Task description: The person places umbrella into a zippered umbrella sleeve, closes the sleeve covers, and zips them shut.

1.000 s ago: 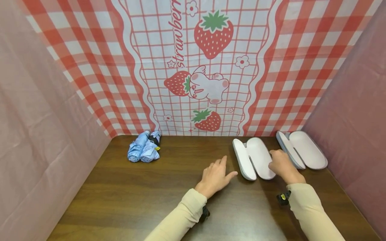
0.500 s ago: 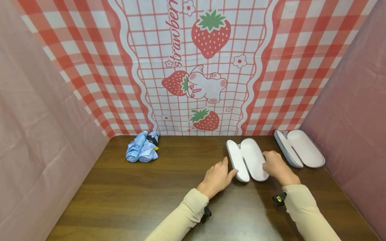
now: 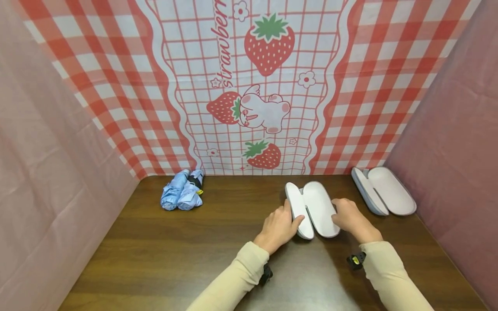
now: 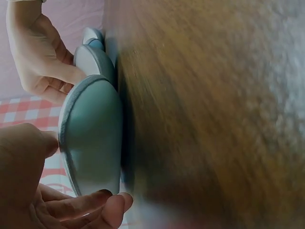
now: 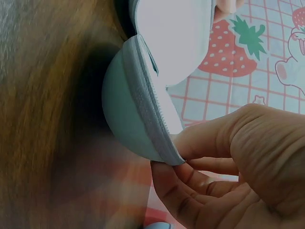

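An opened glasses case (image 3: 320, 209), white inside and pale green-blue outside, lies on the table in front of me. My left hand (image 3: 276, 229) holds its left half, thumb over the rim and fingers along the outer side; the left wrist view shows that smooth outer shell (image 4: 93, 138). On the opposite side, my right hand (image 3: 352, 219) pinches the edge of the right half between thumb and fingers. In the right wrist view a grey toothed border, like a zip, runs along the rim of the case (image 5: 121, 107).
A second opened glasses case (image 3: 392, 192) lies at the back right corner of the brown table (image 3: 186, 259). Two folded light blue umbrellas (image 3: 175, 190) lie side by side at the back left. A checked strawberry cloth (image 3: 241, 129) hangs behind, with pink cloth on both sides.
The nearer glasses case has slid left and slightly towards me, with my right hand following it. My left hand, earlier apart from it, now holds its left half.
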Action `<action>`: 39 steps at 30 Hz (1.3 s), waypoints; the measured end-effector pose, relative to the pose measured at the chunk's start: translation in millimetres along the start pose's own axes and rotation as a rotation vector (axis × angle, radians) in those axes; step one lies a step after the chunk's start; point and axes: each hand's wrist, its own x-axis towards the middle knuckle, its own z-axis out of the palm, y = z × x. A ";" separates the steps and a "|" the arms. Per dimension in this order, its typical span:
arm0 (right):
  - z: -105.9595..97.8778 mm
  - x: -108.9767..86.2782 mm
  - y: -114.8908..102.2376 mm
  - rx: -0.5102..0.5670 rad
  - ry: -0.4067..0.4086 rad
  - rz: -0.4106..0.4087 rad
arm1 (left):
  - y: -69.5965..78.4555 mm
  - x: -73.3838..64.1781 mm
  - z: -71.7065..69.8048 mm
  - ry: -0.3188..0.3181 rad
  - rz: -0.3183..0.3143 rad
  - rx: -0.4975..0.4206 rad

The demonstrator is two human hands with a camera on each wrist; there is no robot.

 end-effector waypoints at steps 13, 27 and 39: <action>1.3 5.1 -8.1 0.050 0.015 0.003 | -6.7 1.5 -1.9 -0.073 -0.004 0.009; 11.4 8.5 -7.4 0.135 0.016 0.018 | -28.4 -3.8 -10.6 -0.023 -0.014 -0.013; 19.8 9.4 -21.1 0.223 -0.024 -0.020 | -47.8 -10.4 -22.1 -0.011 -0.032 -0.039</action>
